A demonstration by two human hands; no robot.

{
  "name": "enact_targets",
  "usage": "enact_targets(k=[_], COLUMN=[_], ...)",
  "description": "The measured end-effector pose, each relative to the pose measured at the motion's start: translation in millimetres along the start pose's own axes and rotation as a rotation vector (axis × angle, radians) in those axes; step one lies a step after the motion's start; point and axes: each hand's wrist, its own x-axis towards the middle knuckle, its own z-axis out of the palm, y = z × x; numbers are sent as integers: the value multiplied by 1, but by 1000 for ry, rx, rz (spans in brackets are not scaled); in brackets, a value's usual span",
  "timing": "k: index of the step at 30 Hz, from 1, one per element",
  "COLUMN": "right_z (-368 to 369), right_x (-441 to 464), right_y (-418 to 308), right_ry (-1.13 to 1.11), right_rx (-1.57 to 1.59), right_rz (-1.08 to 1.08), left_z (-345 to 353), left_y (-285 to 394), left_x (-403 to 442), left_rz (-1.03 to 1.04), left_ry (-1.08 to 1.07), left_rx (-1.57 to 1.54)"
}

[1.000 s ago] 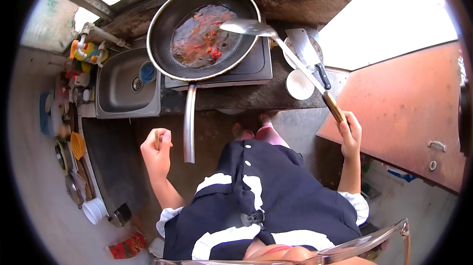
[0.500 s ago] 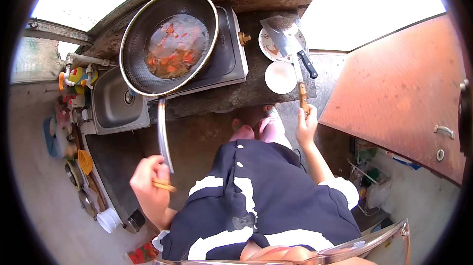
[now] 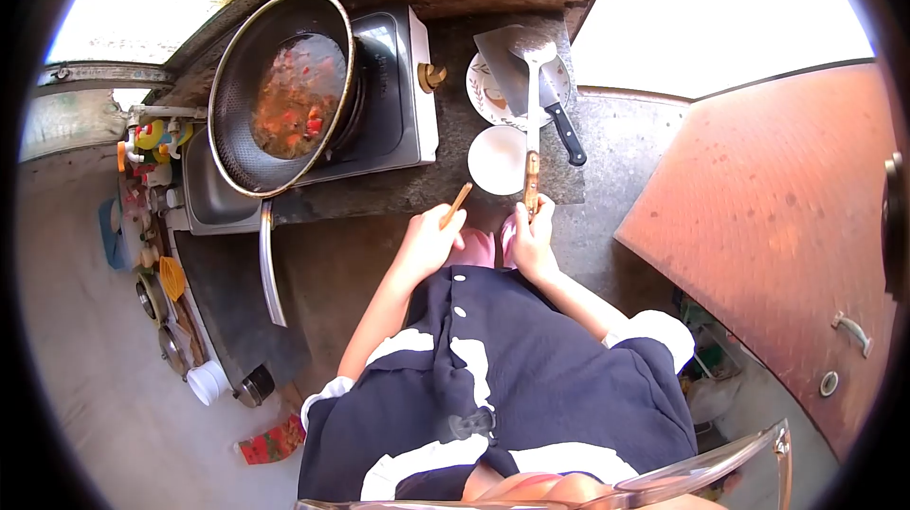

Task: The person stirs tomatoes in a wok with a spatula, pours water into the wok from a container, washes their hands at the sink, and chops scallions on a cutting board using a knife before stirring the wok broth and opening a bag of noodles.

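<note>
By the front edge of the worktop (image 3: 408, 193), left hand (image 3: 427, 245) held a wooden stick (image 3: 457, 205) in clenched fingers; right hand (image 3: 537, 243) grasped a spatula (image 3: 533, 121), fingers round the wooden handle, blade overlapping a cleaver (image 3: 568, 137) in view, contact unclear; cleaver lay on a patterned plate (image 3: 485, 96) near the back right corner; white bowl (image 3: 497, 160) just beside it, nearer the front edge; wok (image 3: 232, 117) sat on the stove (image 3: 386, 83), further left.

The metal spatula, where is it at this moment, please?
In the head view, right of the stove, the metal spatula is in the right hand; its head appears over the knife and patterned plate, its handle beside the white bowl.
</note>
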Motion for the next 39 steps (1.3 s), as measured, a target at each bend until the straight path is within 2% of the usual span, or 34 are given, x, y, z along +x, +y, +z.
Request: enact_targets(k=[2,6,7,9,11,14,18,22,25,28,34,39], right_z=[2,-35,-40,-37,-10,1,-17,-17,-11,-16,-20,-29], right_x=[-2,3,5,5,-6,-2,19,19,13,7,0,9], right_y=[-12,-86,-94,-90,-45,-17,-45,-37,-16,-5,5,4], right_ry=[-28,-316,-369,-356,-242,-305,-337,-288,-130,-206,-207,-320], right_rx=[152,-21,-69,-56,172,262,179,153,26,100,48,68], right_rz=[37,300,305,213,160,145,167,57,-76,-4,-119,1], left_z=[22,52,62,69,72,76,72,73,76,75,72,70], left_y=[-22,-38,-51,-57,-53,-53,-38,-34,-36,-37,-24,-32], left_x=[33,74,87,95,98,103,98,99,103,106,103,102], left_rz=[11,-208,-100,-125,-159,-218,-288,-330,-335,-338,-296,-276], left_ry=[-11,13,90,93,121,169,117,112,129,119,114,92], left_rx=[-33,-316,-300,-364,-397,-451,-640,-696,-734,-757,-687,-689])
